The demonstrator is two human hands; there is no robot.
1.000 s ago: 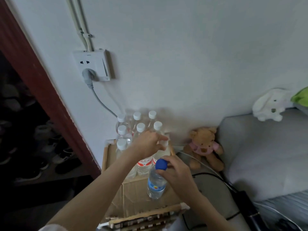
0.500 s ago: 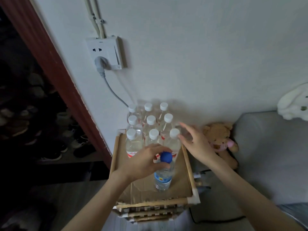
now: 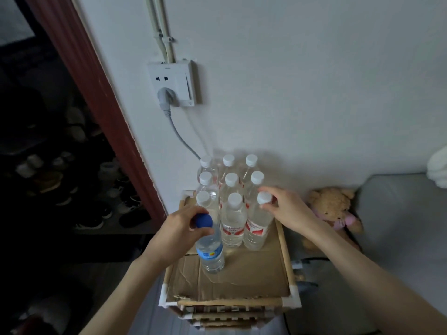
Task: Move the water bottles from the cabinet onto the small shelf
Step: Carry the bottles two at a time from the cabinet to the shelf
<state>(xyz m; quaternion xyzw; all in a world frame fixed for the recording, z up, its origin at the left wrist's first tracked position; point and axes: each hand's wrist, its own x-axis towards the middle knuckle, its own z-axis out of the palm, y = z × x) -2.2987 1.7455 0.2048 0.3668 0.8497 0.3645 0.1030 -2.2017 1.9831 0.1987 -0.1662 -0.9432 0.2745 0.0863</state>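
- Gripping blue-capped bottle (image 3: 210, 247) by the neck, left hand (image 3: 177, 232) — upright, just left-front of the white-capped rows.
- Pinching front-right bottle (image 3: 257, 221) cap, right hand (image 3: 289, 209) — steadying.

Place: a lived-in room of a home, dim, likely a bedroom or sitting corner.
Wall: plain white, with a surface-mounted socket (image 3: 174, 83), a grey plug (image 3: 164, 99) in it and conduit (image 3: 161, 27) running up from it.
Soft things: a brown teddy bear (image 3: 335, 209) sits on the floor against the wall, beside a grey cushioned seat (image 3: 399, 213); a white plush toy (image 3: 438, 165) lies at its far edge.
Doorway: a dark red frame (image 3: 96, 93) at the left opens onto dark racks of shoes (image 3: 84, 189).
Storage: a small wooden shelf (image 3: 286, 257) lined with cardboard stands against the wall, packed with water bottles (image 3: 233, 213).
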